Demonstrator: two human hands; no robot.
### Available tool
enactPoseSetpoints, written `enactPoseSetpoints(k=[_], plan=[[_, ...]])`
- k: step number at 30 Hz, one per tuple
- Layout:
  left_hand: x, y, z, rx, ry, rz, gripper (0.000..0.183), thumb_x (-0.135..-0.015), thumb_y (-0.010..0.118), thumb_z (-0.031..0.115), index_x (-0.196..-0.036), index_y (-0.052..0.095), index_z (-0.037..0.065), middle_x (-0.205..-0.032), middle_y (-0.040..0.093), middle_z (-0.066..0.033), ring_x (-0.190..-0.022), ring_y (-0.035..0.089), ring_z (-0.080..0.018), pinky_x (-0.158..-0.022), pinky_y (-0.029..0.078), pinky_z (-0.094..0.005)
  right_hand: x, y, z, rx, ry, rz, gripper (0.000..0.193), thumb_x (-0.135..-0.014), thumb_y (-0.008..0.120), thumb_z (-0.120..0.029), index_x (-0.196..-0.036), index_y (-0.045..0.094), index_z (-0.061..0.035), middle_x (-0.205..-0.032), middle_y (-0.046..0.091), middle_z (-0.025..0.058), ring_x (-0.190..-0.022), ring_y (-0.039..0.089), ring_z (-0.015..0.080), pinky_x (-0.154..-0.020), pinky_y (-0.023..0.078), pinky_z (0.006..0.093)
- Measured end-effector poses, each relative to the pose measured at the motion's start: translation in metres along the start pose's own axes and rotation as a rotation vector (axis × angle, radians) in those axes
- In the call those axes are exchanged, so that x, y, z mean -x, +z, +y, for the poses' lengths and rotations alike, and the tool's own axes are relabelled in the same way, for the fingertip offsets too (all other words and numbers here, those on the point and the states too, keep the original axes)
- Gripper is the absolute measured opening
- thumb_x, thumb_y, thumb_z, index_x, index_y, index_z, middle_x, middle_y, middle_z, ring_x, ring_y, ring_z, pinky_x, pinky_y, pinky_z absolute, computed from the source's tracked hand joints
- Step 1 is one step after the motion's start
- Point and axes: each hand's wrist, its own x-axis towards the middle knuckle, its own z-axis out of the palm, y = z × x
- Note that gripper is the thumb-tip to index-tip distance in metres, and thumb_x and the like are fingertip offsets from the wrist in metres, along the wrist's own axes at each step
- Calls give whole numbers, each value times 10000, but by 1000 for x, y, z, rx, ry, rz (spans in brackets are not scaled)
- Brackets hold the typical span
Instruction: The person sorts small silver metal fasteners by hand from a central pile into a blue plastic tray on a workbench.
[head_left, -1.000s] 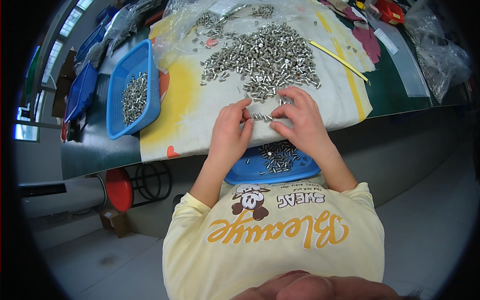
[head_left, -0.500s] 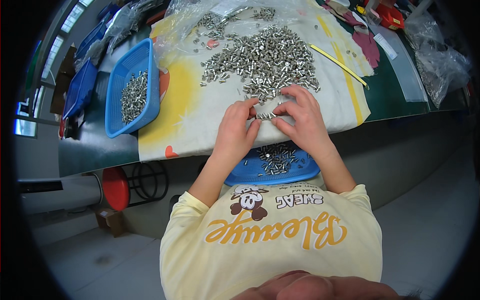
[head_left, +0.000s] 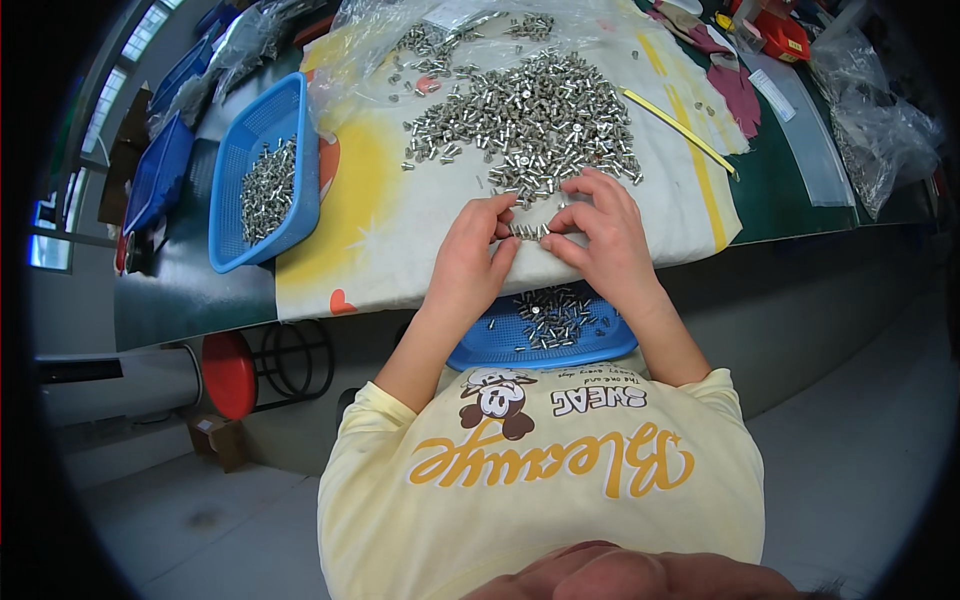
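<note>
The left hand (head_left: 472, 250) and right hand (head_left: 610, 225), both bare, face each other just inside the bench's near edge, with a short row of small metal pieces (head_left: 530, 232) lying between their fingertips on the cloth. On each hand the thumb stands apart from the curled forefinger at an end of the row; whether either pinches a piece, I cannot tell.

The pieces are shiny, silvery and stubby, like little cylinders with wider heads. Many more make a loose, glittering pile (head_left: 550, 115) farther in from the near edge. Beneath is a soft, whitish cloth (head_left: 400, 240) with yellow patches and red shapes, hanging slightly over that edge; the bare bench (head_left: 200, 300) is smooth and dark green. Toward its left edge stands a light-blue basket (head_left: 307, 200) of perforated plastic, part filled with similar pieces. A flat, narrow yellow strip (head_left: 680, 135) lies slantwise right of the pile. Crinkled clear film (head_left: 360, 50) spreads toward the far edge.

Below the near edge, a blue plastic tray (head_left: 540, 358) holds scattered pieces; the bench hides its far part. The remaining fingers of the left hand are partly covered by its own back. Single pieces in the row blur together, too small to count. The far edge of the bench is cut off.
</note>
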Motion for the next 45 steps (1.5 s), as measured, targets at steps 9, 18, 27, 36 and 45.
enactPoseSetpoints(k=[9, 18, 27, 36, 45], plan=[[0, -1, 0, -6, 3, -12, 475, -797, 681, -51, -1249, 564, 35, -1019, 598, -85, -867, 583, -176, -804, 502, -285, 1, -4, -1, 27, 8, -9, 171, -703, 796, -180, -769, 656, -107, -1152, 593, 73, -1248, 476, 342, -1028, 371, 477], [-2, 0, -6, -22, 13, -26, 420, -810, 684, -32, -1216, 588, 25, -1009, 606, -95, -875, 607, -189, -811, 522, -295, 1, 1, 1, 14, 0, 2, 171, -700, 798, -194, -753, 660, -107, -1144, 593, 76, -1247, 472, 347, -1025, 371, 480], [-5, 1, 3, 44, -51, 29, 395, -823, 664, -22, -1205, 567, 7, -970, 599, -121, -811, 620, -210, -744, 528, -313, -2, 2, 3, 0, 11, 2, 175, -715, 798, -217, -736, 668, -102, -1149, 600, 77, -1246, 473, 353, -1030, 368, 480], [-2, 0, 3, 64, -59, 25, 437, -807, 678, -26, -1227, 563, 11, -985, 601, -102, -819, 610, -190, -751, 521, -296, 3, 0, -2, -26, 56, -24, 193, -691, 813, -213, -728, 660, -101, -1152, 599, 72, -1259, 464, 352, -1040, 355, 486], [-1, 0, 2, 101, -112, -54, 452, -814, 677, -36, -1252, 587, 28, -997, 640, -44, -872, 604, -126, -802, 494, -255, 3, -1, -3, -25, 39, -13, 166, -695, 805, -202, -753, 677, -115, -1160, 592, 74, -1262, 458, 356, -1043, 356, 484]])
